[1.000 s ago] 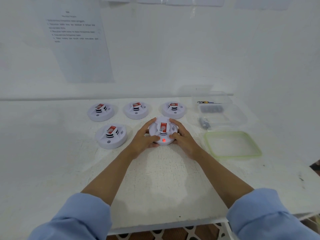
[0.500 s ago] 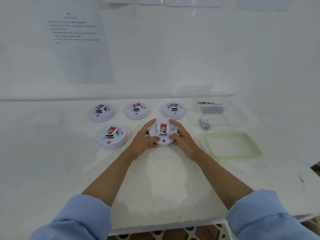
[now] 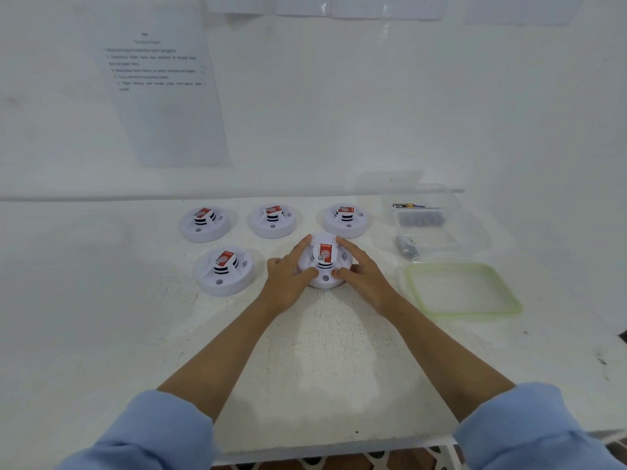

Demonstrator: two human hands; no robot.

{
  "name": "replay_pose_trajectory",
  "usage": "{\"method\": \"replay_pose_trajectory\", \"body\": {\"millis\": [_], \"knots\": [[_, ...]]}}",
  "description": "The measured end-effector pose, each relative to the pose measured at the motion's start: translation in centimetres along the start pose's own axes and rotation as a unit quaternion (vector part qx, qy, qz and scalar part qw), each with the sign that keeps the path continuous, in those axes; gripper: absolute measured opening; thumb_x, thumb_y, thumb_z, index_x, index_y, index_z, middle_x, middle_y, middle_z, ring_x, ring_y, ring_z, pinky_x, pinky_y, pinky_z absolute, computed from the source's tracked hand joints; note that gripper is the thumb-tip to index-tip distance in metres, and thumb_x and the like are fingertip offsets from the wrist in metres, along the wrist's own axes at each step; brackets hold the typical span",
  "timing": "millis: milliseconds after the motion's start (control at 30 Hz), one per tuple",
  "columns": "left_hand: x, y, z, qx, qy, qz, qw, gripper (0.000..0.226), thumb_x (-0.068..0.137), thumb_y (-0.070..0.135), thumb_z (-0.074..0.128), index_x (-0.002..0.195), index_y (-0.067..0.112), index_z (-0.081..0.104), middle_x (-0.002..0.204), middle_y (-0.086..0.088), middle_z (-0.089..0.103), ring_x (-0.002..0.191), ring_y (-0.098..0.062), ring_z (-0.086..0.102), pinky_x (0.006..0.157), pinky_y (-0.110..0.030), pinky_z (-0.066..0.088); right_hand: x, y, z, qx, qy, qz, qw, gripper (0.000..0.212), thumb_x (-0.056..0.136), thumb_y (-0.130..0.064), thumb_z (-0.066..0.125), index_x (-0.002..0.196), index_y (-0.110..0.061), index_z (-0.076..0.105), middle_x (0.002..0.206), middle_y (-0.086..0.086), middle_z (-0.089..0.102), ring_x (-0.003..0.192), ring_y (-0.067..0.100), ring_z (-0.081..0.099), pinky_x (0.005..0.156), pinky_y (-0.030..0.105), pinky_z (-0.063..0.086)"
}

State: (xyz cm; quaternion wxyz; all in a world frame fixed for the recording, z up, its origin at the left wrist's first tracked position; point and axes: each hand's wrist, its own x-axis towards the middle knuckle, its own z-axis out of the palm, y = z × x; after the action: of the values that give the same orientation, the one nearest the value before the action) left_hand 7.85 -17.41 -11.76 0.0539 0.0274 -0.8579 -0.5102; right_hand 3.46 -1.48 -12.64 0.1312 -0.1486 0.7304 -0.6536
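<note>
- My left hand and right hand both grip the smoke detector, one on each side, fingers curled over its rim and thumbs pressed on its front slope.
- It is a round dome of smooth white plastic with dark vent slots and a red label on its raised centre. It sits on the table, in the front row.
- The tabletop is white, rough and flaky.
- Four other detectors of the same shape lie near: one just left of my hands, three in a row behind.
- To my right lies a flat clear lid with a soft green rim, and behind it a clear plastic box with rounded corners.
</note>
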Motion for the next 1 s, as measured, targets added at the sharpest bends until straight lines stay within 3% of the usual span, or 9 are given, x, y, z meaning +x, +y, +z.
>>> {"method": "replay_pose_trajectory", "body": {"millis": [100,267,433,567,667,800,900,967,1000], "knots": [[0.2,-0.5,0.1,0.040,0.015,-0.018,0.999,0.057,0.093,0.026,0.048,0.143,0.039,0.023,0.097,0.006,0.046,0.106,-0.020,0.032,0.093,-0.031,0.028,-0.4,-0.2,0.3,-0.051,0.004,-0.005,0.999,0.064,0.083,-0.005,0.063,0.139,-0.018,0.035,0.142,0.004,0.041,0.124,0.014,0.043,0.101,0.028,0.041],[0.7,-1.7,0.4,0.080,0.025,-0.048,0.995,0.053,0.095,0.033,0.043,0.143,0.040,0.022,0.124,-0.010,0.050,0.116,-0.026,0.036,0.100,-0.035,0.031,-0.7,-0.2,0.7,-0.104,0.004,0.006,0.995,0.064,0.086,-0.011,0.061,0.142,-0.018,0.031,0.143,0.004,0.039,0.130,0.020,0.040,0.107,0.034,0.037],[0.7,-1.9,0.9,0.104,0.043,-0.035,0.993,0.050,0.097,0.032,0.040,0.144,0.035,0.024,0.135,-0.007,0.046,0.119,-0.026,0.037,0.102,-0.037,0.030,-0.2,-0.9,0.9,-0.174,-0.015,0.027,0.984,0.059,0.092,-0.013,0.051,0.145,-0.017,0.024,0.144,0.004,0.036,0.129,0.019,0.039,0.097,0.020,0.031],[1.0,-2.6,1.2,0.136,0.049,-0.026,0.989,0.049,0.097,0.032,0.037,0.145,0.033,0.024,0.154,-0.004,0.024,0.138,-0.026,0.024,0.113,-0.040,0.018,0.5,-1.0,1.0,-0.212,-0.029,0.045,0.976,0.060,0.093,-0.016,0.048,0.146,-0.018,0.021,0.151,0.005,0.029,0.133,0.020,0.035,0.098,0.021,0.028],[1.4,-2.9,1.1,0.140,0.037,-0.028,0.989,0.050,0.097,0.032,0.038,0.145,0.032,0.023,0.156,-0.004,0.019,0.142,-0.025,0.016,0.114,-0.039,0.012,0.6,-1.2,1.0,-0.224,-0.042,0.051,0.972,0.060,0.094,-0.017,0.048,0.146,-0.018,0.020,0.152,0.006,0.027,0.134,0.022,0.035,0.105,0.026,0.030],[2.1,-2.0,0.4,0.095,0.061,-0.035,0.993,0.056,0.092,0.041,0.048,0.143,0.029,0.030,0.152,-0.005,0.028,0.140,-0.026,0.020,0.113,-0.042,0.014,0.6,-2.5,0.0,-0.225,-0.035,0.053,0.972,0.064,0.092,-0.025,0.053,0.146,-0.025,0.019,0.153,0.002,0.023,0.137,0.021,0.028,0.113,0.037,0.025],[3.4,0.2,-0.6,0.025,0.081,-0.026,0.996,0.060,0.084,0.038,0.058,0.139,0.025,0.038,0.146,-0.005,0.036,0.137,-0.026,0.024,0.112,-0.041,0.018,1.0,-4.8,-1.7,-0.187,0.037,0.021,0.981,0.063,0.089,-0.023,0.059,0.144,-0.023,0.028,0.146,0.000,0.034,0.128,0.018,0.037,0.103,0.026,0.035],[4.7,1.6,-1.2,-0.018,0.056,-0.008,0.998,0.063,0.081,0.034,0.065,0.138,0.024,0.040,0.145,-0.005,0.038,0.136,-0.023,0.028,0.114,-0.043,0.023,1.8,-6.2,-3.0,-0.157,0.058,0.008,0.986,0.058,0.089,-0.017,0.059,0.141,-0.017,0.033,0.135,0.000,0.042,0.116,0.013,0.041,0.087,0.013,0.037],[5.5,2.0,-1.3,-0.027,0.034,-0.001,0.999,0.063,0.082,0.031,0.066,0.138,0.024,0.039,0.145,-0.005,0.038,0.136,-0.022,0.030,0.113,-0.042,0.025,2.6,-6.4,-3.7,-0.146,0.063,0.012,0.987,0.059,0.089,-0.017,0.059,0.142,-0.016,0.032,0.137,0.002,0.041,0.118,0.013,0.040,0.086,0.014,0.035]]}}
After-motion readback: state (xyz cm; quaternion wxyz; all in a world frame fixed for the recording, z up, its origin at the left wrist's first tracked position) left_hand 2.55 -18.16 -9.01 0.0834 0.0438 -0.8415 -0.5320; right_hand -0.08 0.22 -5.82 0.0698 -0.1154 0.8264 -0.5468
